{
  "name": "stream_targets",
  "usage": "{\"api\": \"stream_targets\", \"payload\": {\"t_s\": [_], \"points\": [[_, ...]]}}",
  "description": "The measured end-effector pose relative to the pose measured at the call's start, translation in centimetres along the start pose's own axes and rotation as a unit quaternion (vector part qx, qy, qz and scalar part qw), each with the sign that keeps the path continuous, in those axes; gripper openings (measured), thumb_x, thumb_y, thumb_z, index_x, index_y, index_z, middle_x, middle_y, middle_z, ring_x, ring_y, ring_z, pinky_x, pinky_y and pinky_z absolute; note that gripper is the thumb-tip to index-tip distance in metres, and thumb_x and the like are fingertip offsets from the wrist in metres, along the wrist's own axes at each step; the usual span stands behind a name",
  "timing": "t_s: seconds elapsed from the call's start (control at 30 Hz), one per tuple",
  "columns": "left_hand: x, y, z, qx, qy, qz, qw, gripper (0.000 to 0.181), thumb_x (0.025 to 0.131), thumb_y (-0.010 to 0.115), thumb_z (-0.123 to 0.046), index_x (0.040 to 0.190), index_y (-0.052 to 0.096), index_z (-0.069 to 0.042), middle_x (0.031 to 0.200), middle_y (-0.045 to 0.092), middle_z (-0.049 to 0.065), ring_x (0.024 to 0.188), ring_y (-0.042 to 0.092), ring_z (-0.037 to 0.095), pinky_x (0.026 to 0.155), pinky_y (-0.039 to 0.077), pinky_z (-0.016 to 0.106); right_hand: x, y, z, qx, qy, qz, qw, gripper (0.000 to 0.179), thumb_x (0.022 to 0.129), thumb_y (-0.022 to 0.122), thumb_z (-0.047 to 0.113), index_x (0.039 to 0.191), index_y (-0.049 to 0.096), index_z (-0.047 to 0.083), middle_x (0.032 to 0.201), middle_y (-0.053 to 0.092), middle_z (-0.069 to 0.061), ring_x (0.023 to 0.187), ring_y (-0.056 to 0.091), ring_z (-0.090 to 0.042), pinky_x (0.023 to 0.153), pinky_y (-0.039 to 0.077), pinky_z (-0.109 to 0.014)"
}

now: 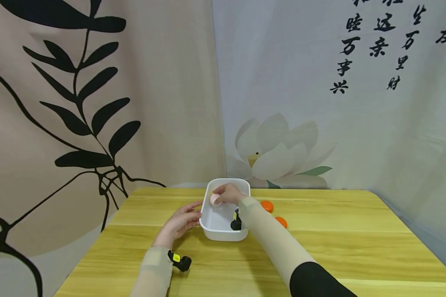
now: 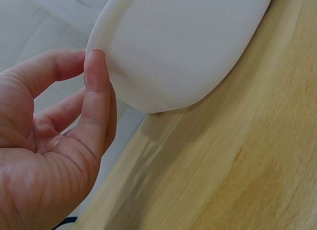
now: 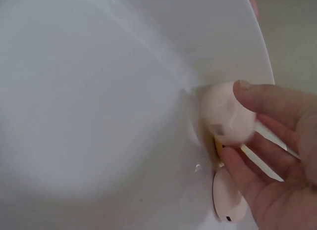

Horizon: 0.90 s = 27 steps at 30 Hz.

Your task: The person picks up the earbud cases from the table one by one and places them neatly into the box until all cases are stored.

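Pinching a pale round piece (image 3: 225, 111) in our right hand (image 1: 229, 194), far left in the white tub (image 1: 221, 218), we touch the tub's left side with our left hand (image 1: 182, 219), fingers apart.

The right hand (image 1: 228, 194) reaches into a white tub (image 1: 226, 236) and holds a small pale pink thing (image 1: 214, 199), its shape hard to make out behind the fingers. The left hand (image 1: 181, 222) touches the tub's left side. Two orange discs (image 1: 267, 206) lie to its right on the wooden table (image 1: 338, 239), one partly behind the right sleeve (image 1: 273, 239).
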State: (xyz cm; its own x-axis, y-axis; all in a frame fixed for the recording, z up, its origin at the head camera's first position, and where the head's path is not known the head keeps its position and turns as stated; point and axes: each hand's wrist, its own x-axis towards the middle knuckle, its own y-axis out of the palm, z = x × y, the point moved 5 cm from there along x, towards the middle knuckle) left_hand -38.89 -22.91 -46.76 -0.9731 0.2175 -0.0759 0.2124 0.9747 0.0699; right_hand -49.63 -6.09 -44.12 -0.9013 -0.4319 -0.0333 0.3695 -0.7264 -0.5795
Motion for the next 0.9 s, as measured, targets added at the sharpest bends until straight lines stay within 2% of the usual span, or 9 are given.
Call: {"api": "stream_targets", "payload": {"t_s": [0.3, 0.53, 0.67, 0.9], "points": [[0.1, 0.0, 0.1, -0.001, -0.002, -0.002, 1.0, 0.053, 0.095, 0.053, 0.001, 0.146, 0.036, 0.003, 0.124, 0.051, 0.033, 0.081, 0.062, 0.018, 0.074, 0.055, 0.026, 0.1, -0.2, -0.3, 0.001, 0.017, 0.002, 0.9999, 0.038, 0.077, 0.079, 0.008, 0.113, 0.07, 0.001, 0.109, 0.068, -0.011, 0.086, 0.061, -0.017, 0.081, 0.053, -0.03], [0.3, 0.4, 0.3, 0.001, -0.006, 0.001, 1.0, 0.053, 0.096, 0.053, 0.001, 0.146, 0.036, 0.002, 0.123, 0.052, 0.032, 0.081, 0.062, 0.018, 0.075, 0.054, 0.026, -0.4, -0.9, -0.5, 0.006, 0.024, -0.003, 0.9997, 0.037, 0.08, 0.078, 0.011, 0.115, 0.07, 0.003, 0.11, 0.068, -0.009, 0.087, 0.061, -0.018, 0.083, 0.053, -0.032], [0.3, 0.4, 0.3, 0.001, -0.006, 0.002, 1.0, 0.054, 0.095, 0.053, 0.001, 0.146, 0.036, 0.002, 0.121, 0.052, 0.031, 0.082, 0.061, 0.019, 0.075, 0.054, 0.026, -1.0, -1.8, 0.1, 0.017, 0.01, -0.002, 0.9998, 0.04, 0.082, 0.075, 0.013, 0.121, 0.066, 0.003, 0.119, 0.065, -0.01, 0.097, 0.061, -0.018, 0.088, 0.052, -0.032], [0.2, 0.1, 0.2, 0.012, -0.005, -0.001, 0.9999, 0.054, 0.096, 0.053, 0.0, 0.147, 0.035, 0.001, 0.121, 0.052, 0.029, 0.084, 0.06, 0.019, 0.076, 0.053, 0.027, -1.8, -4.1, 1.7, 0.039, -0.043, 0.001, 0.9983, 0.046, 0.084, 0.074, 0.02, 0.126, 0.064, 0.004, 0.125, 0.063, -0.012, 0.106, 0.061, -0.022, 0.09, 0.051, -0.034]]}}
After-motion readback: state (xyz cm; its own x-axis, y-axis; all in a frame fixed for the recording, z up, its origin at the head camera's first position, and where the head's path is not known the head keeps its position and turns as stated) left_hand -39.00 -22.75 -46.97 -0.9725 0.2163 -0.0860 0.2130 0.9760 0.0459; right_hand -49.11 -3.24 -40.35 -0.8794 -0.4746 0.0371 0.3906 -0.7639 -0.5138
